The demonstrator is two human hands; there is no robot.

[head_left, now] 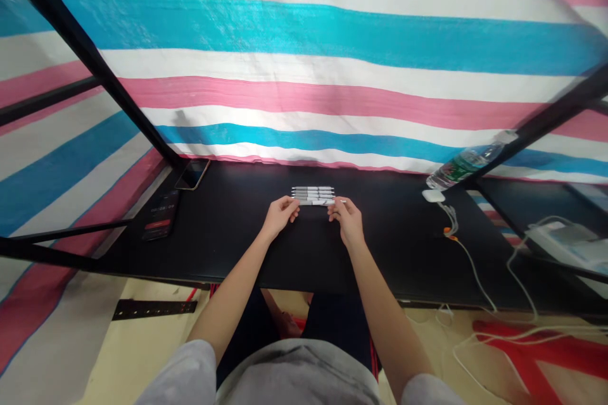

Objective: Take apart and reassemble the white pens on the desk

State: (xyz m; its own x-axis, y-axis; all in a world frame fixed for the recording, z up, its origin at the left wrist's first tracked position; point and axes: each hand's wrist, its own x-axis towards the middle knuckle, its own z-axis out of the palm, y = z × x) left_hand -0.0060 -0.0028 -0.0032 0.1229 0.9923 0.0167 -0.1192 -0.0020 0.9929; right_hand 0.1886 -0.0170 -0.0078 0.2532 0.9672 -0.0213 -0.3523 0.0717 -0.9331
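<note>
Several white and grey pens (312, 190) lie side by side in a neat row on the black table (228, 234), in the middle of the view. The pen nearest me (315, 202) is pinched at both ends. My left hand (281, 215) is closed on its left end between thumb and finger. On its right end, my right hand (346, 218) is closed the same way. The held pen is level and parallel to the others; whether it touches the table I cannot tell.
Two phones stand at the left: one by the back corner (193, 174), one showing a timer (161, 215). To the right are a tilted water bottle (463, 164), a white charger (433, 196) and cables (470, 259). Black frame poles (114, 95) and striped sheeting (304, 95) enclose the table.
</note>
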